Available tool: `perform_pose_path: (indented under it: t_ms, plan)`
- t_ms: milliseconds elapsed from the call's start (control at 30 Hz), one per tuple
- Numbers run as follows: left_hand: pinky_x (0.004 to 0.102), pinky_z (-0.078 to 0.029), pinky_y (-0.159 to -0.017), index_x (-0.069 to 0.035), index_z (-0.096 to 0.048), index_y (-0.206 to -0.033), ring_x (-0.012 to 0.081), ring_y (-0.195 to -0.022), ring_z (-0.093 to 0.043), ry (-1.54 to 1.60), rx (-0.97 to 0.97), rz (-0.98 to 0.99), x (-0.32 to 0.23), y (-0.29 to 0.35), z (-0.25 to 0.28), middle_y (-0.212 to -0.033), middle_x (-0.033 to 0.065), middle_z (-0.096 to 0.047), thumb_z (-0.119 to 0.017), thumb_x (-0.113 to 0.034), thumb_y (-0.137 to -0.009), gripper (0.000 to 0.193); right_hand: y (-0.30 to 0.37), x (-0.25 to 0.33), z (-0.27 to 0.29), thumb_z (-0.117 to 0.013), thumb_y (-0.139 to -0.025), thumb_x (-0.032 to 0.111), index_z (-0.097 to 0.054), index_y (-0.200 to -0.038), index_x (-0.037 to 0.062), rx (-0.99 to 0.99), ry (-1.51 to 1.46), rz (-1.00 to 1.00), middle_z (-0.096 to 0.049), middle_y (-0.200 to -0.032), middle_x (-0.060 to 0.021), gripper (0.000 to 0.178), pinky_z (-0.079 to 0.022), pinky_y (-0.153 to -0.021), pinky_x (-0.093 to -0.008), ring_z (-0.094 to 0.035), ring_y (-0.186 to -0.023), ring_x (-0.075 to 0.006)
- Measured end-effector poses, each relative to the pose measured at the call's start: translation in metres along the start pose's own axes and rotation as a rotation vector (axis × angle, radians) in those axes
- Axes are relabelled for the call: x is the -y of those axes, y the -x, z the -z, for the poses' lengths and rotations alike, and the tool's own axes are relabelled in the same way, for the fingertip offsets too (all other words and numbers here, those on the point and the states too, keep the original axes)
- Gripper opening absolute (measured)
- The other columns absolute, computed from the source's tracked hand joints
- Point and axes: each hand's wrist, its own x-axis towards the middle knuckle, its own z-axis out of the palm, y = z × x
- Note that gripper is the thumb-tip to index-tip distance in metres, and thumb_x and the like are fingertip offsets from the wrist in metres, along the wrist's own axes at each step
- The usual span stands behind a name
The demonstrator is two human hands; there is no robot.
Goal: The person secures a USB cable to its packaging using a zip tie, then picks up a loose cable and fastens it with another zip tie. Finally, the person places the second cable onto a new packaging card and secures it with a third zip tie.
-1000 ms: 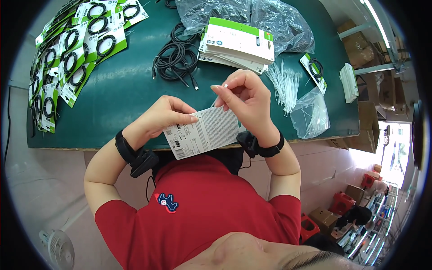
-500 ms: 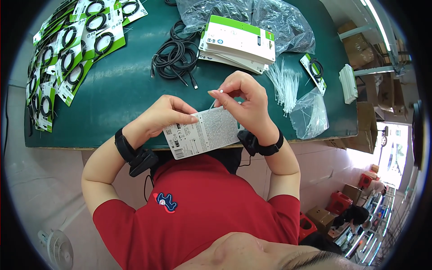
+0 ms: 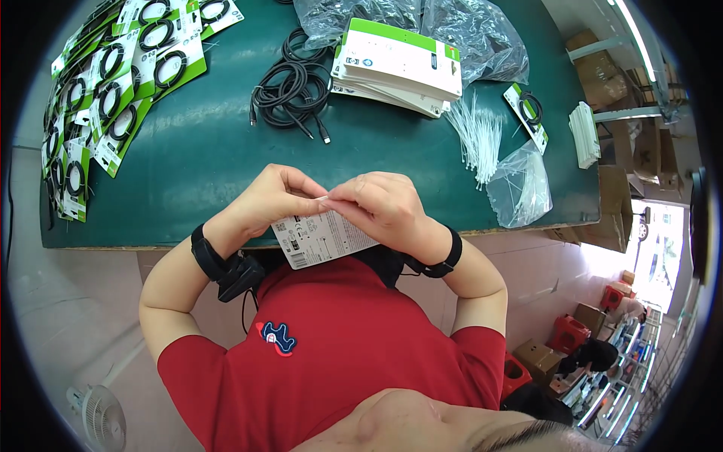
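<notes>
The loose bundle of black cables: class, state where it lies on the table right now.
In the head view, the black cables lie on the green table, far from the person, just left of the stack of green-and-white cards.

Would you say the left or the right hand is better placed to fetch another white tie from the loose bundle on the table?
Probably the right hand: the white ties lie on its side, while the left hand pinches the card.

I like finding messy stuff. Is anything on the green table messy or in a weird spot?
Mostly tidy. The white ties lie fanned out loose, and one packed card sits alone, far from the rows of packed cards. Both hands hold a card.
</notes>
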Motion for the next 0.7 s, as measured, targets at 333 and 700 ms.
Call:
perform_pose_path:
  t_ms: [333,700]
  plan:
    - [0.0261,-0.058,-0.077,0.007,-0.071,-0.101,0.0157,-0.082,-0.072,0.020,0.024,0.046,0.014,0.009,-0.006,-0.092,0.0150,-0.073,-0.076,-0.003,-0.082,0.023,0.009,0.011,0.013,-0.077,-0.075,0.008,-0.073,-0.093,0.0126,0.200,0.039,-0.034,-0.064,-0.084,-0.0010,0.019,-0.047,-0.063,-0.0319,-0.058,-0.072,-0.0203]
    - [0.0258,-0.058,-0.075,0.007,-0.071,-0.098,0.0157,-0.082,-0.072,-0.025,0.044,-0.042,0.023,0.013,-0.021,-0.092,0.0149,-0.074,-0.080,-0.002,-0.078,0.024,0.019,0.018,0.019,-0.076,-0.074,0.008,-0.072,-0.093,0.0119,0.287,0.038,-0.085,-0.057,-0.084,-0.0016,0.020,-0.044,-0.068,-0.0334,-0.054,-0.075,-0.0213]
